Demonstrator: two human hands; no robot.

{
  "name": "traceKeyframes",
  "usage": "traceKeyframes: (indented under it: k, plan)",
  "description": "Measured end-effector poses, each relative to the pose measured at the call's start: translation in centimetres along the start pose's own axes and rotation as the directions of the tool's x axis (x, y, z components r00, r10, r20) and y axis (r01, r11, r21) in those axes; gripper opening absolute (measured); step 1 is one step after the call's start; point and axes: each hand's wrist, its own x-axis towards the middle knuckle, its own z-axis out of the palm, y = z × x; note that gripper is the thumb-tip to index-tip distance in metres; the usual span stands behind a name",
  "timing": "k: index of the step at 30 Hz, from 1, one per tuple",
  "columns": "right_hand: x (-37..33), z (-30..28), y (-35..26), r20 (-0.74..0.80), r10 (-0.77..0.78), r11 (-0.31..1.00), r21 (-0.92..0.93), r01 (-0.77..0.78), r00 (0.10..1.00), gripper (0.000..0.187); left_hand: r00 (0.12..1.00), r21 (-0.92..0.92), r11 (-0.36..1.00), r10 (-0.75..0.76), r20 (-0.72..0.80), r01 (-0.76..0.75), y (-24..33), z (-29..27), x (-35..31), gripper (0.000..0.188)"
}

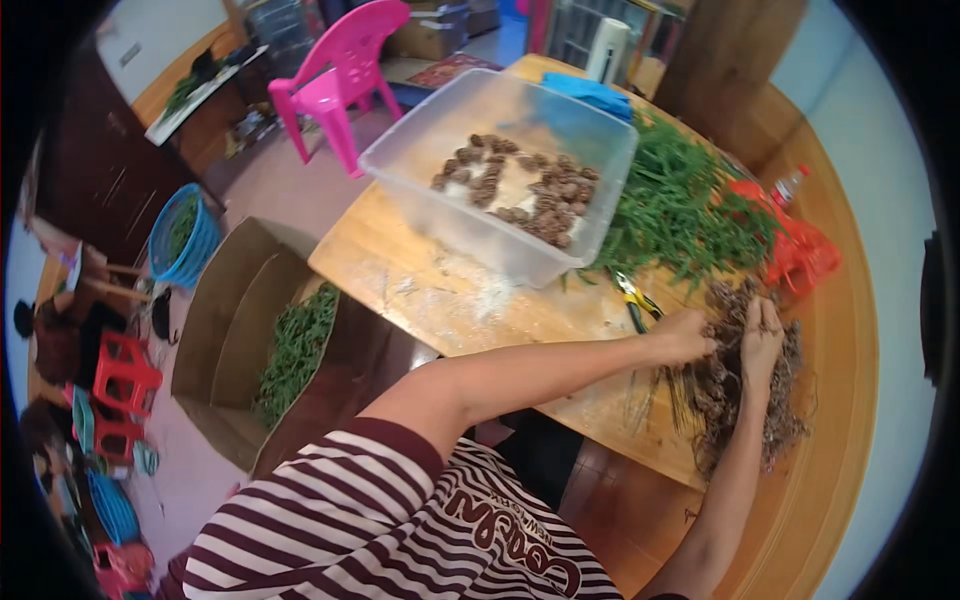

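Hands (762, 345) at brown pile (735, 410): left at edge, right over.

"How many hands at the counter (375, 255)?"
"Two: one left hand (688, 338), one right hand (762, 335), with one heap of dried plants (730, 430)."
"And tubs?"
"One clear plastic tub (470, 235)."
"Pine cones (560, 195) inside?"
"Several dozen, perhaps; they overlap too much for a sure count."
"What else on the counter?"
"One pair of pliers (637, 298), one bottle (788, 188), one red bag (805, 255), one heap of greenery (690, 200)."
"Around it?"
"One pink chair (345, 75), one open carton (225, 340) beside the counter, two blue baskets (207, 250) and, seemingly, two red stools (128, 372), blurred near the rim."
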Motion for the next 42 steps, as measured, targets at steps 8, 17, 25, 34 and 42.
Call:
traceKeyframes:
  k: [8, 17, 25, 34, 42]
  plan:
    - [-0.4, 0.1, 0.0, 0.064, 0.039, 0.999, -0.024, -0.037, 0.997, 0.035, 0.961, -0.11, 0.956, -0.26, 0.099, 0.27, 3.9, -1.7, -1.8, 0.04]
    - [0.1, 1.4, -0.2, 0.138, 0.056, 0.996, -0.081, -0.045, 0.989, 0.04, 0.947, 0.381, 0.867, -0.3, -0.12, 0.323, 0.0, 4.1, 4.1, 0.037]
    - [-0.1, 0.5, 1.3, 0.114, 0.044, 0.99, -0.136, -0.028, 0.993, 0.042, 1.0, 0.378, 0.926, 0.015, -0.017, -0.007, 3.6, -0.8, -3.2, 0.029]
    - [-0.3, 0.6, 2.1, 0.122, 0.016, 0.996, -0.086, -0.006, 0.992, 0.04, 0.995, 0.421, 0.907, -0.026, 0.097, -0.017, 4.0, -1.1, -3.4, 0.026]
    - [-0.4, 0.9, 2.7, 0.108, 0.04, 0.992, -0.121, -0.027, 0.993, 0.037, 0.993, 0.383, 0.922, -0.091, 0.075, 0.056, 4.0, -0.8, -3.0, 0.028]
